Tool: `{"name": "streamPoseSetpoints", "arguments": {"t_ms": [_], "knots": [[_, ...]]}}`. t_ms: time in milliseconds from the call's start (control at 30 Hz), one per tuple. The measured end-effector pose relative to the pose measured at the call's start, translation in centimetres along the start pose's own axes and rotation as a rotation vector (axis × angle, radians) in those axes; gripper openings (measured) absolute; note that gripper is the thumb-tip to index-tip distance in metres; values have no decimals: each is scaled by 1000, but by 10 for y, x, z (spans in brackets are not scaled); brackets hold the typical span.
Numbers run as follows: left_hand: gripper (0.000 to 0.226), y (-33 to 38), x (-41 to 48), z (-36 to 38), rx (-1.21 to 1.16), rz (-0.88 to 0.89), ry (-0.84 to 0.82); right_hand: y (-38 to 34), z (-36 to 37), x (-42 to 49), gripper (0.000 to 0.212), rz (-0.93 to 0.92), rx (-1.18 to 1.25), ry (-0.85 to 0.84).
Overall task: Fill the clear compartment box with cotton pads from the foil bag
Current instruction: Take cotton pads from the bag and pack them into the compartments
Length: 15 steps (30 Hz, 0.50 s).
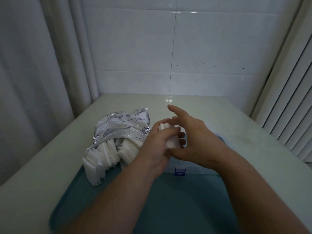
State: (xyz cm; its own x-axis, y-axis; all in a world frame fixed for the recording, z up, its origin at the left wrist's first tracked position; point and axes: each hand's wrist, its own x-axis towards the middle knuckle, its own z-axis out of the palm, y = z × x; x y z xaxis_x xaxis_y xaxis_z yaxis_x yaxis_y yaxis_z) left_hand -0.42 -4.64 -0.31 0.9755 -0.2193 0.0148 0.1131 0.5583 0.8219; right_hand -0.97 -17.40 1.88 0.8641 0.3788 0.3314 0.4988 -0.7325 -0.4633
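Observation:
A foil bag [121, 125] printed with dark line drawings lies open on the table, and several white cotton pads [104, 154] spill out of its mouth toward me. My left hand [157, 144] grips a small stack of cotton pads [170, 137] above the clear compartment box [192, 169]. My right hand [194, 137] pinches the same stack from the right, thumb below and fingers behind, with the index finger lifted. The box has a blue latch [180, 171] at its front and is mostly hidden behind my hands and wrists.
Bag and box sit on a teal tray [168, 200] on a pale table [253, 157]. White tiled wall stands behind, a curtain [33, 65] hangs at the left, and slatted blinds [290, 92] run down the right.

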Motion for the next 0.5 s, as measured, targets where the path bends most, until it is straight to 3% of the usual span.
{"name": "streamPoseSetpoints", "arguments": {"t_ms": [100,300,500], "knots": [[31,1,1,0,-38,-32,-1,0,0,-1,104,9,49,15],[54,-3,4,-4,43,1,-8,-1,-1,-1,106,5,-4,5],[49,-3,4,-5,24,-3,-30,-2,-3,-1,101,7,7,5]]}}
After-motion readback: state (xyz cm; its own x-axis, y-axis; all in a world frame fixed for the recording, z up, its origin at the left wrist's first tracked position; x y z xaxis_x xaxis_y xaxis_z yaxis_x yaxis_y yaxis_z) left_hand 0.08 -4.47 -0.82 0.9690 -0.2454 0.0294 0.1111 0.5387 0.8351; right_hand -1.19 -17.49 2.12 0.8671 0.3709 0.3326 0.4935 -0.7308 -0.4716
